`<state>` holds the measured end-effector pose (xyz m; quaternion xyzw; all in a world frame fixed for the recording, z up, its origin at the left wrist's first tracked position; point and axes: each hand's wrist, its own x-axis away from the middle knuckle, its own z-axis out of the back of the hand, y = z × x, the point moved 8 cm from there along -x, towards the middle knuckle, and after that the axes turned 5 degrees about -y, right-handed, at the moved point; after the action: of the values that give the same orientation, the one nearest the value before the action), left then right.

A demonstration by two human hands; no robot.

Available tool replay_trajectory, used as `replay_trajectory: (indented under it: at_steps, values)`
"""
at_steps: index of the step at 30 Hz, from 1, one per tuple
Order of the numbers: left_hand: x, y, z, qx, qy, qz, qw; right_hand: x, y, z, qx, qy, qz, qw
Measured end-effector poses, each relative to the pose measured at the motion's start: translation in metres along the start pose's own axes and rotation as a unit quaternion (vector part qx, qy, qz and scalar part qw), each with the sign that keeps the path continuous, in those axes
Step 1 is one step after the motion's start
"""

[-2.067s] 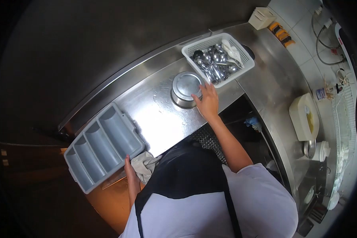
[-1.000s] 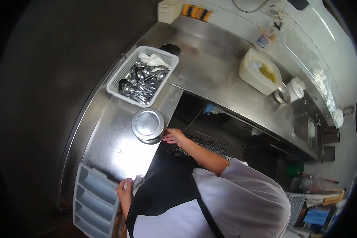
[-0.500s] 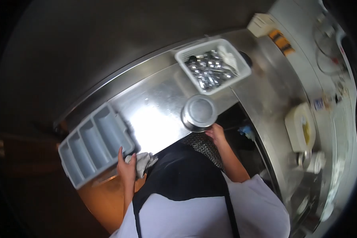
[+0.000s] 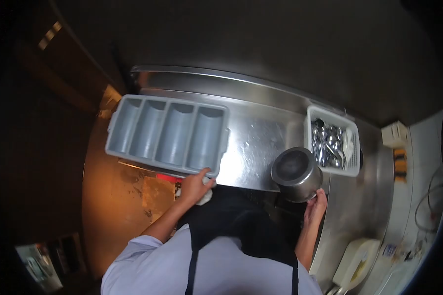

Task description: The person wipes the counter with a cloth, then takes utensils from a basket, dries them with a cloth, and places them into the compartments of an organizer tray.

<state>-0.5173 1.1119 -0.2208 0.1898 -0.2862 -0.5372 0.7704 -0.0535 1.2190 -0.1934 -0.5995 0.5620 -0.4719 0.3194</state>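
Note:
A round metal pot (image 4: 296,174) is tilted at the front edge of the steel counter, its flat bottom facing up. My right hand (image 4: 316,205) grips its rim from the lower right. My left hand (image 4: 196,188) is at the near right corner of a grey four-compartment tray (image 4: 180,132), fingers closed on a whitish cloth (image 4: 205,196). All the tray's compartments show bare bottoms. Right of the pot, a white basket (image 4: 350,171) holds metal spoons and other cutlery (image 4: 330,142), with white spoons along its right side.
The steel counter (image 4: 258,142) runs between tray and basket, with a raised ledge behind. At the right are a cream box (image 4: 395,134), orange-and-black items (image 4: 400,165) and a cream tub (image 4: 357,263). An orange-brown surface (image 4: 108,196) lies at the lower left.
The view has swung left. The pot, earlier set on the counter, is now tilted in my right hand at the front edge. My left hand has stayed by the tray corner with the cloth.

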Motion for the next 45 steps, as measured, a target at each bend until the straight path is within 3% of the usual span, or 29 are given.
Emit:
replay_trajectory:
  at_steps: [3, 5, 7, 8, 11, 16, 17, 18, 20, 24, 29, 34, 42, 45]
  values:
    - [0.003, 0.021, -0.024, 0.056, -0.036, -0.06, 0.996, -0.031, -0.026, -0.062, -0.008, -0.023, 0.03, 0.999]
    - [-0.002, 0.05, -0.046, 0.102, -0.159, -0.093, 0.978, -0.06, -0.034, -0.111, -0.018, -0.051, 0.033, 0.998]
    - [-0.011, 0.074, -0.078, 0.126, -0.197, -0.22, 0.947, -0.085, -0.043, -0.183, -0.025, -0.068, 0.049, 0.996]
    - [-0.009, 0.095, -0.062, 0.112, -0.248, -0.231, 0.934, -0.099, -0.041, -0.215, -0.011, -0.108, 0.057, 0.992]
    - [-0.006, 0.116, -0.028, 0.13, -0.208, -0.268, 0.932, -0.121, -0.032, -0.312, 0.017, -0.217, 0.071, 0.973]
    - [0.027, 0.053, 0.031, 0.235, -0.118, -0.169, 0.95, -0.112, 0.041, -0.468, -0.014, -0.333, -0.057, 0.941]
    - [0.038, 0.032, 0.039, 0.224, -0.171, -0.076, 0.956, -0.104, 0.061, -0.496, -0.05, -0.34, -0.096, 0.934]
    - [0.051, 0.015, 0.056, 0.272, -0.066, -0.134, 0.95, -0.117, 0.1, -0.518, -0.094, -0.367, -0.132, 0.916]
    - [0.075, -0.026, 0.073, 0.307, -0.026, -0.089, 0.947, -0.101, 0.151, -0.572, -0.1, -0.395, -0.213, 0.888]
    - [0.12, -0.095, 0.106, 0.379, 0.091, 0.051, 0.92, -0.073, 0.228, -0.657, 0.018, -0.426, -0.257, 0.867]
    - [0.153, -0.155, 0.106, 0.324, 0.19, 0.185, 0.908, -0.086, 0.321, -0.714, 0.135, -0.442, -0.323, 0.826]
    - [0.174, -0.17, 0.108, 0.312, 0.243, 0.203, 0.896, -0.112, 0.383, -0.732, 0.192, -0.452, -0.375, 0.786]
    - [0.17, -0.204, 0.101, 0.326, 0.191, 0.249, 0.892, -0.151, 0.43, -0.711, 0.194, -0.466, -0.428, 0.75]
    - [0.159, -0.206, 0.1, 0.306, 0.188, 0.243, 0.901, -0.165, 0.447, -0.701, 0.237, -0.426, -0.361, 0.795]
